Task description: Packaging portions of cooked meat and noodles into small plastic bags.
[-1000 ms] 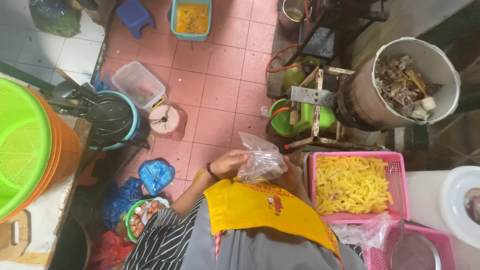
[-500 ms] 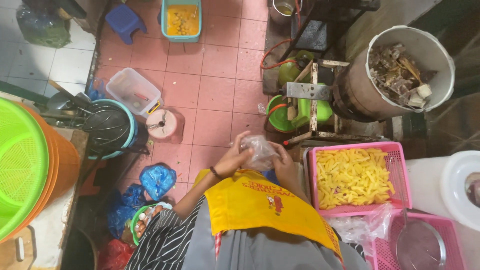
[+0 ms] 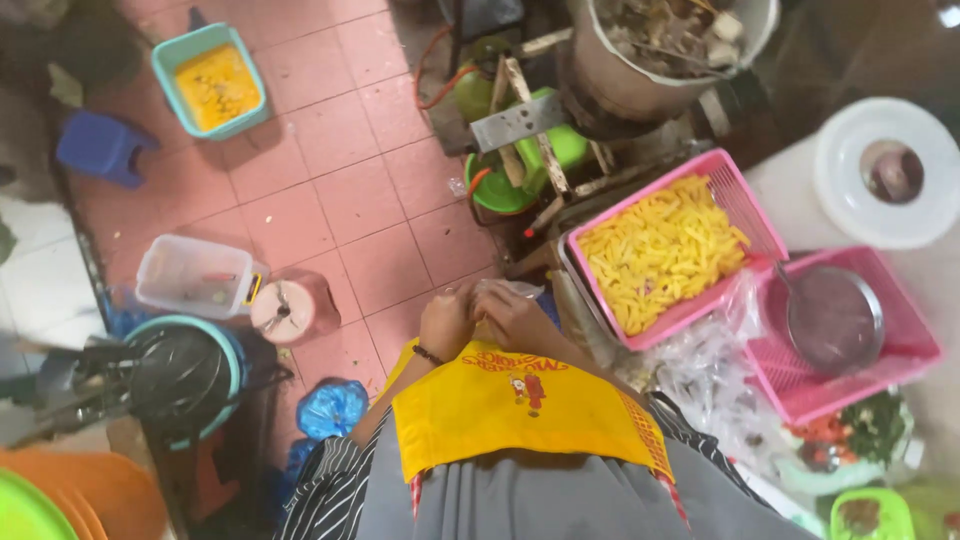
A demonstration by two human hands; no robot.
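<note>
Plastic bag: small clear bag (image 3: 500,291) pinched between both hands, just above the yellow apron (image 3: 500,400).
Left hand: (image 3: 446,322) closed on the bag's left side.
Right hand: (image 3: 517,318) closed on its right side, nearer the pink basket (image 3: 750,215) of yellow strips (image 3: 655,250).

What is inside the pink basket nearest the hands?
The pink basket holds a heap of pale yellow strips, filling most of it. The basket's bottom is covered by them.
</note>
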